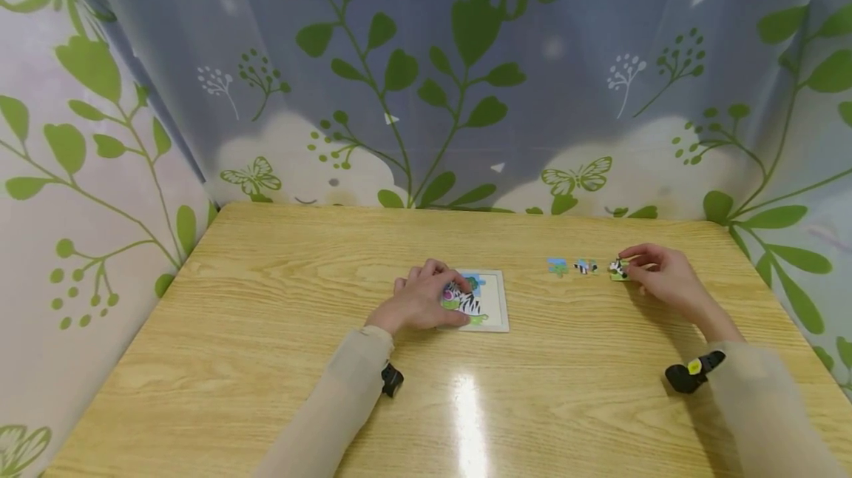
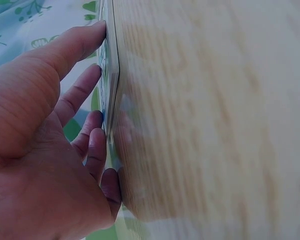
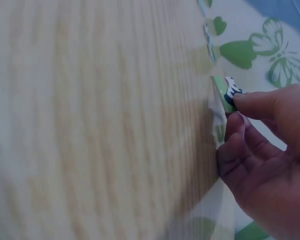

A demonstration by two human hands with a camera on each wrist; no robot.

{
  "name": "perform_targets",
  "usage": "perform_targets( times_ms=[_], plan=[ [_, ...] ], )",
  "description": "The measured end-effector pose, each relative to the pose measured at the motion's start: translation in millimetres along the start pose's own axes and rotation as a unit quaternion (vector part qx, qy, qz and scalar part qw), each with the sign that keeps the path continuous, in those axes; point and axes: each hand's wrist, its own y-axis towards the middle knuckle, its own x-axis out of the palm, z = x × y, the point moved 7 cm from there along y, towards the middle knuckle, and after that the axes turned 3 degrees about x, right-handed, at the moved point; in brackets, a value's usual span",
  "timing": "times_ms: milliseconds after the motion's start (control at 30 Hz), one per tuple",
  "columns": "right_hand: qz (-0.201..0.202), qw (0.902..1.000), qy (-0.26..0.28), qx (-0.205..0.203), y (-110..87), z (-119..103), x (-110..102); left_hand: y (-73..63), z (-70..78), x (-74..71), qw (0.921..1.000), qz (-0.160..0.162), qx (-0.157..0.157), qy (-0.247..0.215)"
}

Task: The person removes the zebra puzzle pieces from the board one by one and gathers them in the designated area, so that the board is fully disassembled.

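My left hand point(image 1: 422, 302) rests over the left side of a small white-framed puzzle tray point(image 1: 502, 315), thumb and fingers spread. Inside the tray lie joined zebra puzzle pieces point(image 1: 471, 305), partly hidden by this hand; bare backing shows on the right. The left wrist view has the thumb and fingertips point(image 2: 99, 30) at the edge of the tray, which lies flat on the table. Off to the right, my right hand point(image 1: 668, 282) pinches a green, black and white puzzle piece point(image 3: 229, 94) between thumb and fingers. That piece is tilted, close over the table.
Two loose puzzle pieces lie between the tray and my right hand: a blue and green one point(image 1: 557, 266) and a black, white and blue one point(image 1: 586, 267). The wooden table point(image 1: 266, 315) ends at a leaf-patterned curtain point(image 1: 413, 93) behind and at both sides.
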Motion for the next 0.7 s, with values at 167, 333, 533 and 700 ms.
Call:
perform_targets(
  times_ms=[167, 333, 533, 700],
  plan=[
    [0.008, 0.9999, -0.001, 0.010, 5.6, 8.5, -3.5, 1.5, -1.1, 0.9, 1.0000, 0.000, -0.001, 0.001],
    [0.016, 0.9996, 0.000, 0.023, 9.0, 14.5, -6.0, 1.1, -0.7, 0.5, 1.0000, 0.000, 0.001, -0.001],
    [0.021, 0.9992, -0.002, 0.032, 9.5, 15.9, -6.3, -0.3, 0.4, -0.9, 1.0000, 0.000, 0.001, -0.002],
    [0.028, 0.9993, -0.004, 0.024, 6.0, 10.6, -4.8, -0.6, 0.5, -1.0, 1.0000, -0.002, 0.001, -0.001]
  ],
)
